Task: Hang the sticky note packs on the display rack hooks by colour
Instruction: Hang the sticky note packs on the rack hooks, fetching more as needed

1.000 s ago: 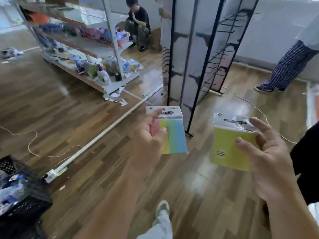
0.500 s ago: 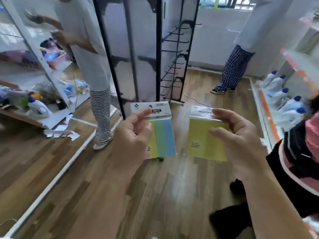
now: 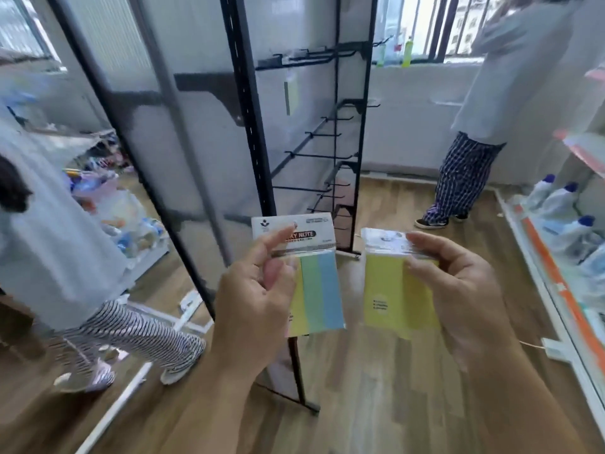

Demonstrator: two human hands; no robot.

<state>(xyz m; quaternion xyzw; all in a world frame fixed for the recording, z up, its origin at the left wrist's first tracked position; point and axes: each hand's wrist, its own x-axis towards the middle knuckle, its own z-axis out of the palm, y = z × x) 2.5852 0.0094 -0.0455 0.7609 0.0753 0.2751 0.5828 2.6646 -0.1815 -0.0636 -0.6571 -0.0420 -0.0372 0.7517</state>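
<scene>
Pinching with the left hand (image 3: 252, 290) a plastic-wrapped sticky note pack striped yellow, green and blue (image 3: 319, 290), thumb and forefinger curled on its white header card. Gripping with the right hand (image 3: 465, 290) a plain yellow sticky note pack (image 3: 386, 296) by its clear top, just beside the first, both upright above the wooden floor (image 3: 376, 388). Beyond them, facing a black metal display rack (image 3: 248, 126) with rows of black wire hooks (image 3: 314, 155); one pale yellow-green pack (image 3: 287, 96) hanging near its top.
</scene>
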